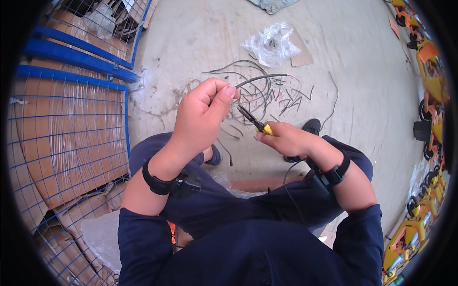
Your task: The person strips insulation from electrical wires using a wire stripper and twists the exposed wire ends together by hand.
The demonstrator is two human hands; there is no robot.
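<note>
My left hand is closed, pinching a dark grey cable between thumb and fingers. The cable points away to the right, and a thin reddish wire shows at its far end. My right hand is wrapped round cutting pliers with dark jaws and yellow handles. The jaws point up and left, just below the left hand's fingertips; whether they touch anything is unclear. On the floor beyond lies a heap of cut cable pieces, grey and black with some reddish bits.
A crumpled clear plastic bag lies on cardboard beyond the heap. To the left stands a blue wire-mesh cage with wrapped cardboard inside. Yellow-orange wheeled machines line the right side. A loose thin cable curves across the floor.
</note>
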